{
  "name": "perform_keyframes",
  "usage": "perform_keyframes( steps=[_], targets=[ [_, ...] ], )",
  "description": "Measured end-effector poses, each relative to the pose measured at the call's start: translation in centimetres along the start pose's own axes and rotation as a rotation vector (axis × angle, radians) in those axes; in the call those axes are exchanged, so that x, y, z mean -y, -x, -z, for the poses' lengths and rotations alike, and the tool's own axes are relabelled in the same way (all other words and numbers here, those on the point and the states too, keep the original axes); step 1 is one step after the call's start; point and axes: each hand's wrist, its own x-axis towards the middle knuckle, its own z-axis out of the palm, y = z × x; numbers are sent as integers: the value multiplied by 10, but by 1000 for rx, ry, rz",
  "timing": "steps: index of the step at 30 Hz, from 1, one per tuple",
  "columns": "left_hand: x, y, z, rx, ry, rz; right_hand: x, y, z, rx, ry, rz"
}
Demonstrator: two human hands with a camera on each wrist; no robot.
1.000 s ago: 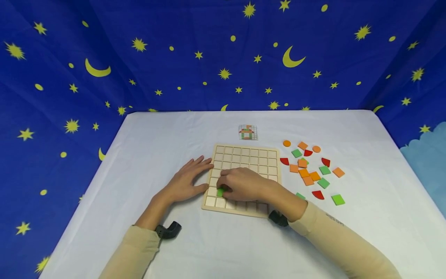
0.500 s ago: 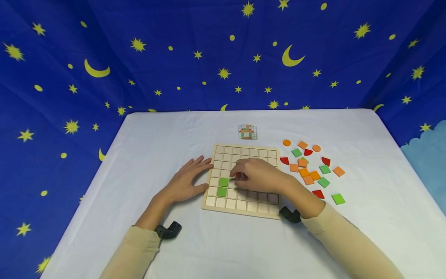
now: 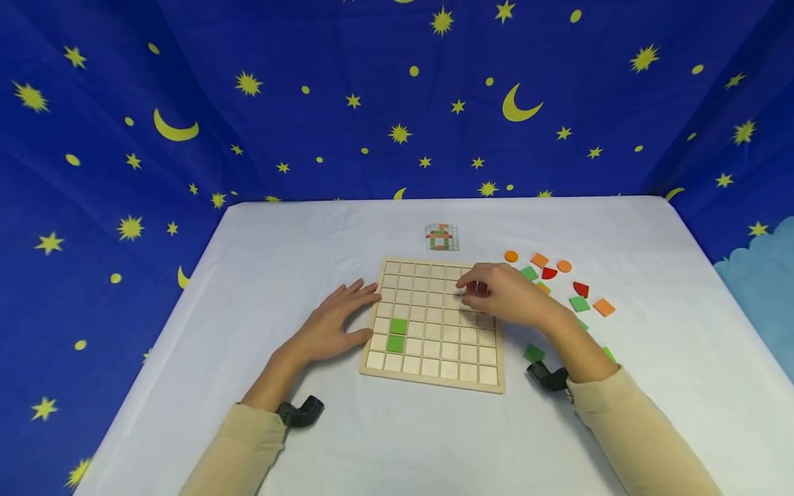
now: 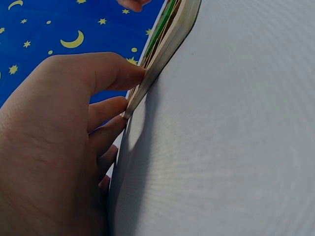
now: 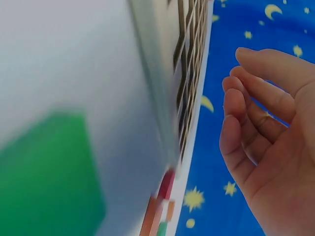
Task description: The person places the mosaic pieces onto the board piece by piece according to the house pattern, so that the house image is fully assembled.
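Observation:
A wooden grid board [image 3: 434, 313] lies on the table. Two green square tiles [image 3: 398, 326] sit one above the other in its lower left cells. My left hand [image 3: 335, 324] rests at the board's left edge, fingers spread; in the left wrist view its thumb [image 4: 130, 74] and fingertips touch the board's side. Over the board's upper right part is my right hand [image 3: 511, 295], fingers loosely bent. The right wrist view shows that hand [image 5: 268, 128] with nothing between thumb and fingers. It hides some of the loose pieces from the head camera.
Right of the board lie loose pieces: orange squares [image 3: 604, 307], orange circles [image 3: 511, 256], red quarter circles [image 3: 581, 289] and green squares [image 3: 534, 353]. A small pattern card [image 3: 442, 237] lies behind the board. A blue starry cloth [image 3: 397, 103] hangs beyond the table.
My right hand has let go of a green tile in the lower left cells and moved right and away, toward the loose pieces. The left hand has stayed at the board's edge.

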Motion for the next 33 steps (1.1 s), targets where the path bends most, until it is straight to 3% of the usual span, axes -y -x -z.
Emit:
perform_keyframes(
  steps=[14, 20, 33],
  targets=[
    [-1, 0, 0, 1, 0, 17, -40, 27, 20, -49, -10, -168],
    [-2, 1, 0, 3, 11, 23, -54, 36, 25, -93, 40, -230],
    [-1, 1, 0, -18, 7, -6, -66, 44, 30, -114, 165, -471]
  ],
)
